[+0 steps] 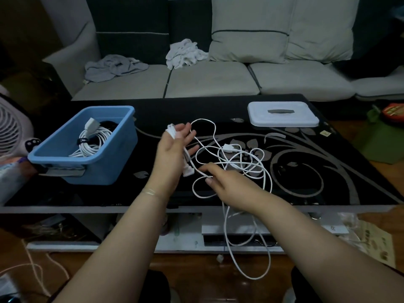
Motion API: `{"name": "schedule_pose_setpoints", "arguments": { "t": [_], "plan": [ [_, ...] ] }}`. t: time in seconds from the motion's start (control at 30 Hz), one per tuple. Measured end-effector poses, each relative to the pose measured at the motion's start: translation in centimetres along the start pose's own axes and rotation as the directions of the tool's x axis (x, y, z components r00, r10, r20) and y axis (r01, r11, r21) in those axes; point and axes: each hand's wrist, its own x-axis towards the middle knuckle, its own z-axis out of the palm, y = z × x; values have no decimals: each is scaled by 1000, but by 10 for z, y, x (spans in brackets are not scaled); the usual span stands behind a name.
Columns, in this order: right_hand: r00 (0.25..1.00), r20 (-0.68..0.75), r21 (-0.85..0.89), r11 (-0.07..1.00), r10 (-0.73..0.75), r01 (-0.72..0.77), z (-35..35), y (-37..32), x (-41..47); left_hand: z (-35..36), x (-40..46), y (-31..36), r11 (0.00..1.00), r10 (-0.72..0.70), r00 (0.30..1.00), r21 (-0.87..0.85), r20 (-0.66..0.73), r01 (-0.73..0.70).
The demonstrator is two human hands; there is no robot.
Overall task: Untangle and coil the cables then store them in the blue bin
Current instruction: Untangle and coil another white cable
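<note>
1. Head view, left hand (175,145): it is raised above the counter (328,171) with the palm up and turned toward the right. A white cable (240,165) passes across the palm and is wrapped round the fingers near the tips, so the grip is holding the cable. A white connector (188,171) hangs just below this hand.
2. Head view, right hand (227,189): it reaches in from the right, low over the counter, with forefinger and thumb closed narrowly on a loop of the same white cable.
3. Head view, the cable: it lies in a loose tangle of loops on the dark, flower-patterned counter between and right of the hands. Another plug end (229,148) rests in the tangle, and long loops drop over the near edge of the counter toward the floor.
4. Head view, blue bin (122,162): it stands on the left part of the counter, well apart from the tangle. A coiled white cable (91,141) bound with a dark strap lies inside it.
5. Head view, surroundings: a white lid (282,114) lies flat on the far right of the counter. Behind is a sofa (218,79) with crumpled cloths (183,53) on the seat. A fan (11,127) shows at the left edge.
</note>
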Motion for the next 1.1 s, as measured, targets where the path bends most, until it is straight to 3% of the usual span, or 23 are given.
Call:
{"name": "schedule_pose_setpoints", "arguments": {
  "t": [0.07,0.17,0.27,0.37,0.5,0.6,0.73,0.8,0.9,0.93,1.0,1.1],
  "plan": [
    [1000,-9,-4,1000,10,-11,0,0,1,3,1,-13,932,63,994,352,91,-91],
    [1000,3,34,999,-5,5,0,0,0,1,0,-25,606,69,961,754,267,-253],
    [998,-38,49,998,-44,46,-2,0,0,0,-6,-23,300,9,935,891,354,-340],
    [986,-166,102,995,7,10,-10,4,2,0,-7,-19,195,-116,917,914,381,-356],
    [976,-204,179,983,75,-38,-23,12,4,3,-11,-13,328,-271,872,891,407,-313],
    [977,-204,254,967,54,-1,-21,10,5,3,-11,-10,284,-286,848,884,447,-371],
    [978,-205,492,868,38,69,-23,4,7,-3,-8,-8,252,-228,885,903,405,-348],
    [979,-199,442,896,54,41,-25,7,8,-4,-8,-8,262,-224,887,902,404,-344],
    [972,-191,192,976,137,-100,-28,11,7,-5,-10,-11,291,-261,875,898,407,-331],
    [966,-198,136,981,164,-139,-29,10,6,-7,-11,-10,338,-281,870,890,405,-305],
    [954,-223,65,979,202,-192,-31,7,6,-10,-12,-7,526,-341,847,830,407,-186],
    [955,-213,3,978,205,-209,-34,8,5,-8,-18,1,768,-385,786,640,483,-16]
  ]
}}
